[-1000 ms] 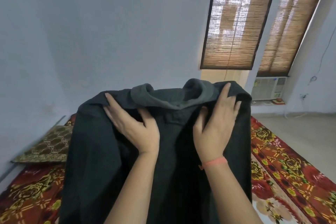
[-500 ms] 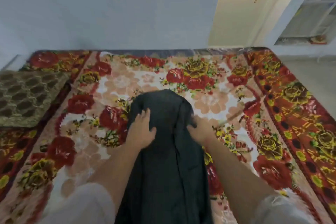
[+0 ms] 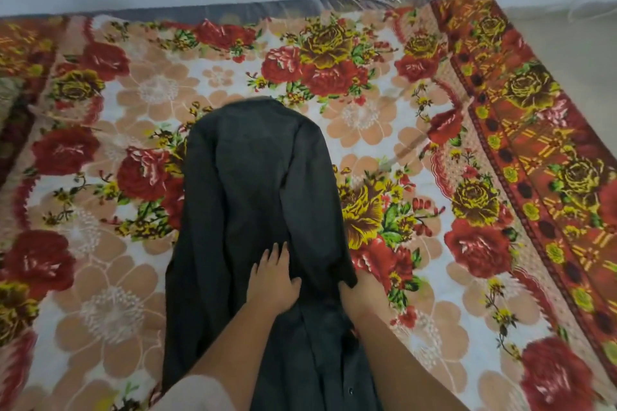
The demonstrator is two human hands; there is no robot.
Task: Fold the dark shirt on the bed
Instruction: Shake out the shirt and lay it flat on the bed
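Note:
The dark shirt (image 3: 253, 197) lies lengthwise on the floral bed cover (image 3: 384, 130), its far end rounded and its near end running out of view at the bottom. My left hand (image 3: 273, 277) rests flat on the middle of the shirt, fingers spread and pointing away from me. My right hand (image 3: 362, 292) is at the shirt's right edge. A flap of dark cloth lies over its fingers, so they are hidden and I cannot tell whether they grip the cloth.
The bed's far edge (image 3: 300, 3) meets a pale wall. Its right edge (image 3: 567, 103) borders bare floor (image 3: 587, 27). A patterned cushion (image 3: 6, 93) shows at the far left edge. White sleeve cloth (image 3: 197, 394) is at the bottom.
The shirt was held up in the air by its collar, then laid down on the bed. Both hands have since slid along it from the far end towards me.

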